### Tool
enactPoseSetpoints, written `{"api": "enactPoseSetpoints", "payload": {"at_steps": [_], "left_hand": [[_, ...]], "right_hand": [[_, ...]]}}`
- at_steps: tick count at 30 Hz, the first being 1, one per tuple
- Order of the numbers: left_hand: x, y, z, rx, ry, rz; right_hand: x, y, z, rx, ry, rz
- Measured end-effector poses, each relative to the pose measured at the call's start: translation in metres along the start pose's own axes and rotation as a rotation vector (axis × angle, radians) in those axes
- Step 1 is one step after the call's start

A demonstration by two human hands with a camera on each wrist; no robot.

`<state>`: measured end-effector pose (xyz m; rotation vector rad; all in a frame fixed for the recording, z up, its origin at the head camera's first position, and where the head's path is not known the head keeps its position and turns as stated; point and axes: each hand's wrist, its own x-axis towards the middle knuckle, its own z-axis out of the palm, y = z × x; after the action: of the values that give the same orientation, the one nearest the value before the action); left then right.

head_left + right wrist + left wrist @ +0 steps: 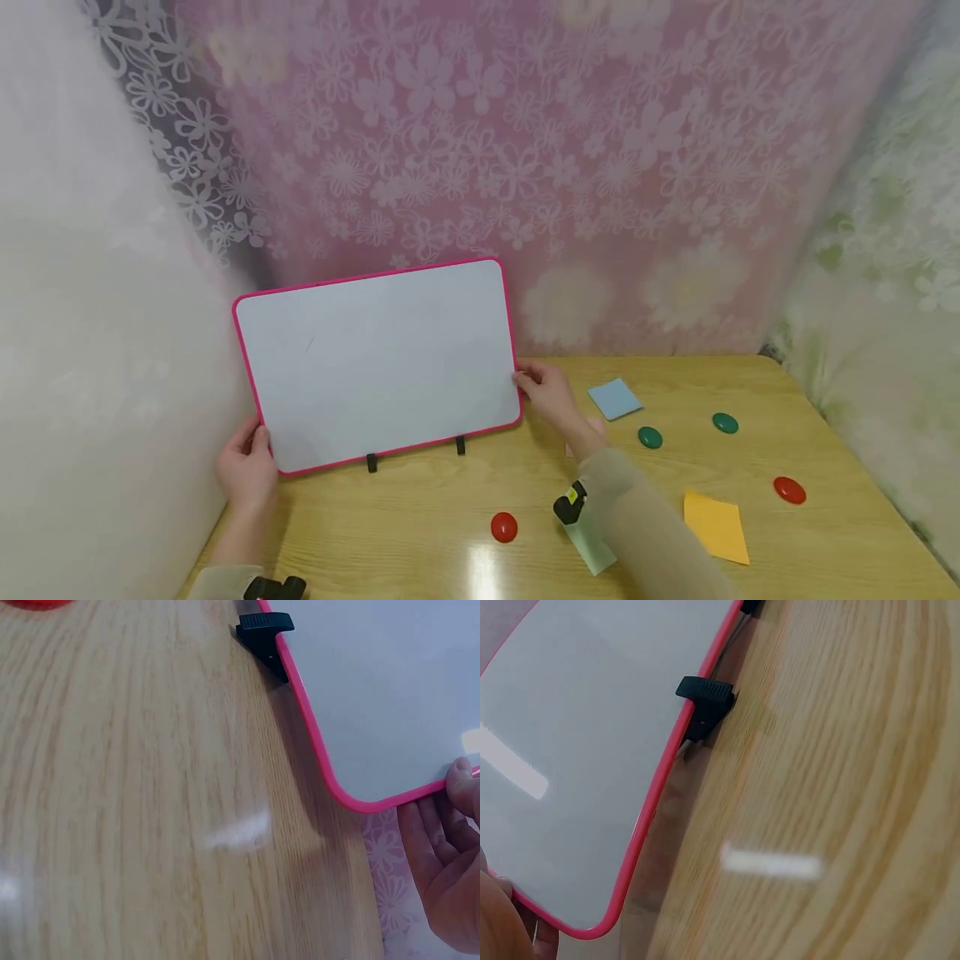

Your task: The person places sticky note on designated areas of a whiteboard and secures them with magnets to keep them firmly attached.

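A whiteboard (382, 358) with a pink frame leans back at the rear left of the wooden table, its right side higher than its left in the head view. Its lower edge sits in two black stand feet (372, 463), one of which, a hooked black foot (705, 705), shows closely in the left wrist view. My left hand (247, 471) grips the board's left edge near the bottom corner. On the right edge, my right hand (551, 396) pinches the frame, thumb on the white face and fingers (427, 832) behind. Most of the stand is hidden behind the board.
Right of the board lie a blue paper square (615, 399), two green discs (650, 437) and an orange paper (716, 527). Red discs (504, 527) lie front centre and far right. My right forearm partly covers green paper (591, 546) and pink paper. A floral curtain (525, 167) hangs behind.
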<state>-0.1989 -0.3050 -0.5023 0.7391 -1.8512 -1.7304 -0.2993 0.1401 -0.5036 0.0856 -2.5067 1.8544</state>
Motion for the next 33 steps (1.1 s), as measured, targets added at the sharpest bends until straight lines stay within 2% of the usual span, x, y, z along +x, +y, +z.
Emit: {"api": "enactPoseSetpoints", "payload": {"at_steps": [5, 13, 18, 27, 33], "left_hand": [[0.002, -0.006, -0.004, 0.075, 0.008, 0.044], [0.002, -0.001, -0.005, 0.185, -0.030, 0.072], [0.004, 0.003, -0.005, 0.198, -0.043, 0.056], [0.008, 0.003, -0.006, 0.201, -0.064, -0.017], [0.010, 0.004, -0.005, 0.218, -0.079, -0.032]], "right_hand": [[-0.002, 0.003, 0.001, 0.000, -0.001, 0.008], [-0.002, -0.001, 0.001, -0.012, -0.006, 0.034], [0.000, 0.000, 0.002, -0.049, 0.004, 0.042], [0.000, 0.001, 0.004, -0.077, 0.012, 0.064], [0.000, 0.002, 0.002, -0.092, 0.020, 0.060]]}}
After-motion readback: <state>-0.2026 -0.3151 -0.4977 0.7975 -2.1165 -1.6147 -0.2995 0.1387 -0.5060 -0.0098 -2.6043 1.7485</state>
